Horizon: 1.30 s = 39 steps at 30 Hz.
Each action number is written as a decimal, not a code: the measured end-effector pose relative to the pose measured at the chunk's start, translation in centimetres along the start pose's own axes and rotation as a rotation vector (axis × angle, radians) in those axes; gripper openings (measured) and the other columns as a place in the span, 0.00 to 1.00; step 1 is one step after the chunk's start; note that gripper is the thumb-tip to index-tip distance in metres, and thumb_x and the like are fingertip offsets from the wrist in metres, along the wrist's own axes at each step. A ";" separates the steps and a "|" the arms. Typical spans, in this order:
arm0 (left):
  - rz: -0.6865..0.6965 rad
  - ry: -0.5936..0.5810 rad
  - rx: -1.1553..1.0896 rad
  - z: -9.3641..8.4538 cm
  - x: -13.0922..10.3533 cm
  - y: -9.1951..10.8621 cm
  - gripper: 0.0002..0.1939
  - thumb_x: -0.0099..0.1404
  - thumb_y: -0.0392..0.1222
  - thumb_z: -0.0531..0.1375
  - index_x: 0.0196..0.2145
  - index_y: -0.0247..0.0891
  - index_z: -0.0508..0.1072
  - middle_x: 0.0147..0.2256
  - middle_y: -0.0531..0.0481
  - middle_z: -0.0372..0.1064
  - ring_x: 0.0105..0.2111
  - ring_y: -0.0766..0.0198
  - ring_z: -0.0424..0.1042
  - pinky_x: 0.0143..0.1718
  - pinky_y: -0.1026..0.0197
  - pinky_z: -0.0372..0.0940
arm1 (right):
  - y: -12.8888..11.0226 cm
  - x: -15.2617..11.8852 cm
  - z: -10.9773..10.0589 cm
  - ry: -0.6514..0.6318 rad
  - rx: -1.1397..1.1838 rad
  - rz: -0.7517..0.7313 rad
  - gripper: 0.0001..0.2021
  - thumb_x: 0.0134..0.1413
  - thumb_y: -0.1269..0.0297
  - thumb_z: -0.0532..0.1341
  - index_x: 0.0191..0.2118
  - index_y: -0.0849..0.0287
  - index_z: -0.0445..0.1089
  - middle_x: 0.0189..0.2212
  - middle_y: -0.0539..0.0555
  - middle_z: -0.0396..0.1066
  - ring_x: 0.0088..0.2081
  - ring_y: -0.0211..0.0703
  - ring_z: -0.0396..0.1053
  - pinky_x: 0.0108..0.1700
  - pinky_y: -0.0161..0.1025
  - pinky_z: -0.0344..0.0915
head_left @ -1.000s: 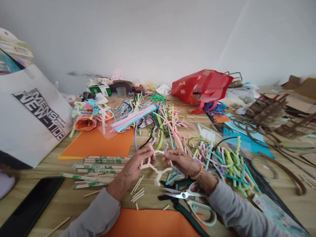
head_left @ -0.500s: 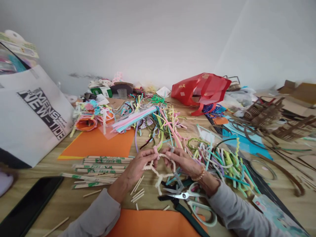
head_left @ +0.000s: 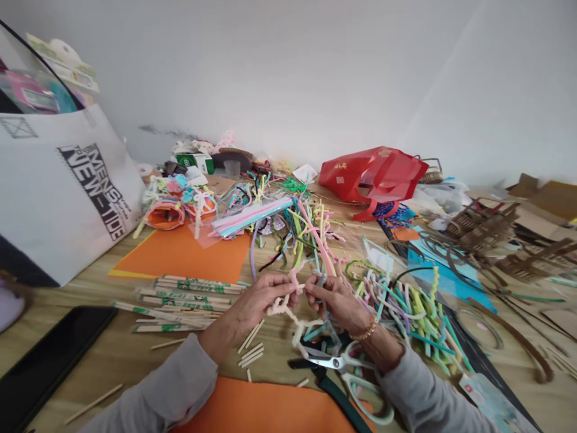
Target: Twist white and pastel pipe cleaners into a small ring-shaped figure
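Note:
My left hand (head_left: pixel 265 300) is closed, pinching a cream fuzzy strand (head_left: pixel 298 329) close to a pink fuzzy piece (head_left: pixel 294 278) at its fingertips. Just beside it, my right hand (head_left: pixel 336 300) pinches the cream strand too, and a grey fuzzy piece (head_left: pixel 321 280) shows at its fingers. The cream strand hangs in twisted loops below both hands. White-handled scissors (head_left: pixel 336 362) lie under the right wrist, over a dark-handled tool (head_left: pixel 340 397). The exact grip points between the fingertips are too small to make out.
Wrapped stick bundles (head_left: pixel 189 300) and a black phone (head_left: pixel 54 361) lie at the left, before a white bag (head_left: pixel 85 192). Colourful fuzzy stems (head_left: pixel 415 300) pile at the right. Orange sheets (head_left: pixel 265 406), a red bag (head_left: pixel 369 174) and brown baskets (head_left: pixel 484 225) surround the work.
Both hands have come closer together at the fingertips. The cream loop between them has closed up and its tail has shifted. The whole view has moved slightly.

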<state>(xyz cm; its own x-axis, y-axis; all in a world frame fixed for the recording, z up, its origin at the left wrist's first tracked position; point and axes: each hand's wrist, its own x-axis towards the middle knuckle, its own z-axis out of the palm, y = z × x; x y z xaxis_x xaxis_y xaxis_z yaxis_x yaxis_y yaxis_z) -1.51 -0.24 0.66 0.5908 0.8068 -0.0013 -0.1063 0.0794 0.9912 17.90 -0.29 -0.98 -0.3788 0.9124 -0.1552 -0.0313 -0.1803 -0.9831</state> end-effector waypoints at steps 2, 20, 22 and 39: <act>-0.006 0.020 -0.003 0.0 -0.1 0.0 0.14 0.62 0.47 0.58 0.27 0.35 0.74 0.27 0.50 0.68 0.29 0.63 0.66 0.33 0.62 0.58 | -0.1 -0.1 0.0 0.009 -0.067 -0.024 0.18 0.49 0.49 0.64 0.28 0.61 0.66 0.19 0.46 0.64 0.17 0.31 0.59 0.15 0.27 0.57; -0.077 0.237 -0.119 0.8 -0.5 -0.3 0.13 0.49 0.48 0.68 0.26 0.35 0.75 0.24 0.54 0.64 0.25 0.67 0.59 0.29 0.63 0.54 | -1.5 -1.4 0.7 0.109 -0.995 -0.938 0.10 0.58 0.71 0.60 0.45 0.55 0.67 0.41 0.56 0.70 0.47 0.48 0.65 0.51 0.49 0.62; -0.063 0.241 -0.146 1.0 -0.4 -0.5 0.15 0.50 0.50 0.67 0.27 0.35 0.75 0.23 0.55 0.63 0.24 0.68 0.58 0.28 0.63 0.53 | -1.2 -1.3 0.6 0.108 -0.962 -0.898 0.06 0.59 0.70 0.59 0.42 0.56 0.68 0.37 0.55 0.71 0.42 0.46 0.67 0.47 0.47 0.64; 0.247 0.305 0.473 1.7 -0.4 -0.6 0.11 0.62 0.43 0.59 0.27 0.35 0.76 0.24 0.52 0.65 0.28 0.64 0.63 0.31 0.64 0.56 | -1.5 -1.4 1.2 0.079 -0.333 -0.312 0.16 0.56 0.51 0.59 0.28 0.60 0.68 0.24 0.49 0.63 0.26 0.36 0.58 0.28 0.34 0.53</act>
<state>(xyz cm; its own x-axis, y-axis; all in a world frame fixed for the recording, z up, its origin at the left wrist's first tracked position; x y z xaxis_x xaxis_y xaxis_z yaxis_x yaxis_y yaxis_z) -0.31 -1.65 0.32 0.3314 0.9049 0.2670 0.1965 -0.3430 0.9185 17.31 -1.70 0.86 -0.3267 0.9316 0.1593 0.1712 0.2240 -0.9594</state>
